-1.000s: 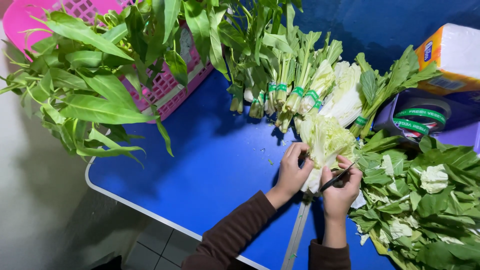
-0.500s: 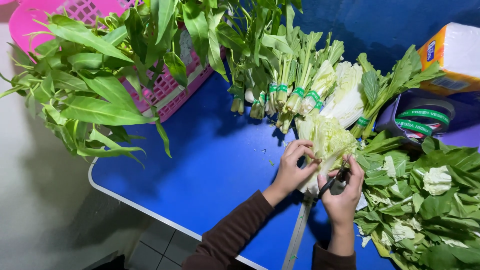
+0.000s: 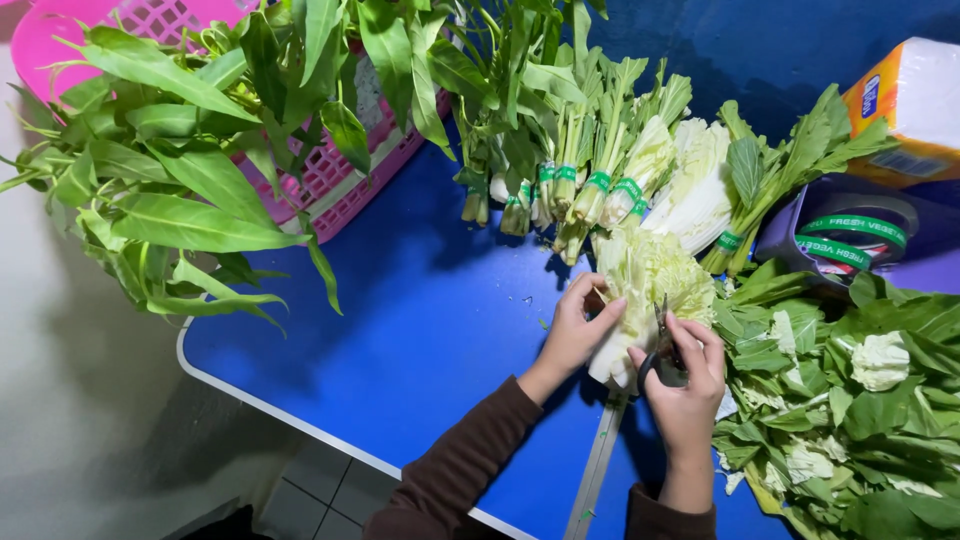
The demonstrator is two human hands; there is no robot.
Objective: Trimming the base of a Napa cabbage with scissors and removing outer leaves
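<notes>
Left hand [image 3: 578, 330] curled around pale cabbage [image 3: 648, 285], lower centre of frame, on blue table [image 3: 400, 340]. Right hand [image 3: 685, 385] gripping dark scissors [image 3: 662, 352] against cabbage base. Loose green leaves [image 3: 850, 420] lower right, banded bundles [image 3: 590, 170] above, pink basket [image 3: 330, 170] upper left.

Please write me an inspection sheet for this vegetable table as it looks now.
Surface: blue table, white edge.
Job's things: pale cabbage head lying flat; scissors at its base.
Clutter: banded greens bundles, pink basket of leafy stalks, trimmed leaf pile, green tape roll, paper-wrapped pack.
Grippers: left hand on cabbage; right hand has its grip on the scissors.
Cables: nothing seen.
Surroundings: tiled floor.
</notes>
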